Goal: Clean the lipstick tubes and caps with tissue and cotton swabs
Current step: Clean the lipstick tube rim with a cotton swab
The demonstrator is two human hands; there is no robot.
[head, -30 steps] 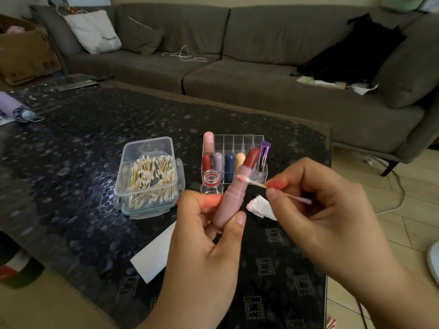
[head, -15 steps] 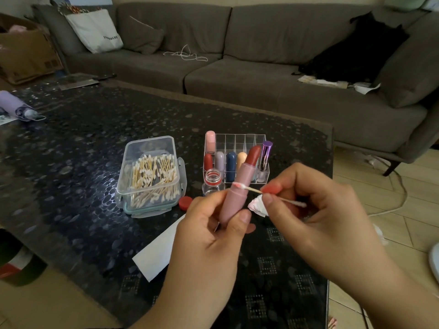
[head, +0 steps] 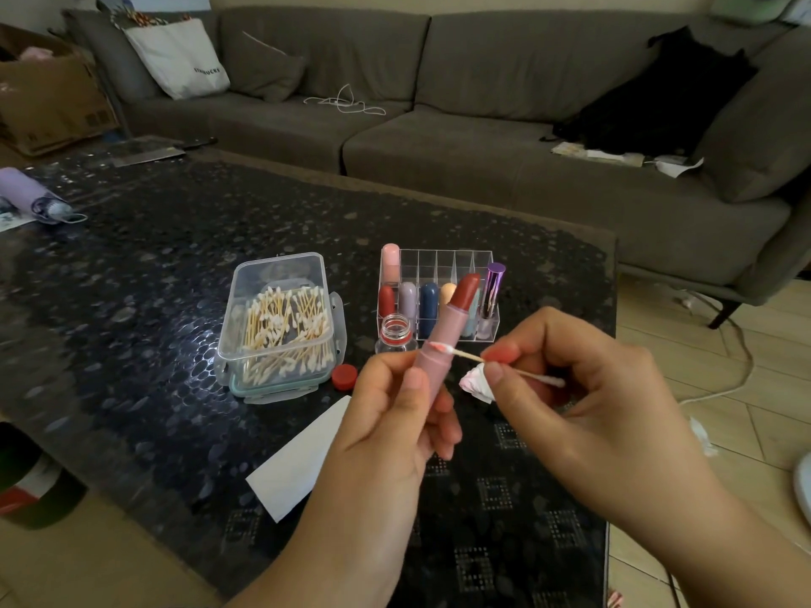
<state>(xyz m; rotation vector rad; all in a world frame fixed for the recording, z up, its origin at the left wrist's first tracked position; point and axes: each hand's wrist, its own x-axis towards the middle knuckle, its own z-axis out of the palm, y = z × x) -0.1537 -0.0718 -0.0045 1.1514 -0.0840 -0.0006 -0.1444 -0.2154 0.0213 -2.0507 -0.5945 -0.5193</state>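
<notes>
Swab cleaning of an uncapped pink lipstick tube, held above the table.

The dark table (head: 145,300) carries the supplies near its right edge: a clear swab box (head: 281,318), lid off for access, and just beside it the clear organizer (head: 456,261) with further lipsticks standing upright; its rear cells are vacant. Open surface lies to the left and front. The left hand (head: 386,436) grips the lipstick tube (head: 439,348) by its base, tilted, bullet extended, which leaves the collar exposed. The right hand (head: 601,405) pinches the cotton swab (head: 471,356) mid-shaft between thumb and forefinger; its reddened tip touches the collar ledge. A crumpled tissue (head: 476,381) lies just beyond, apparently for wiping.
</notes>
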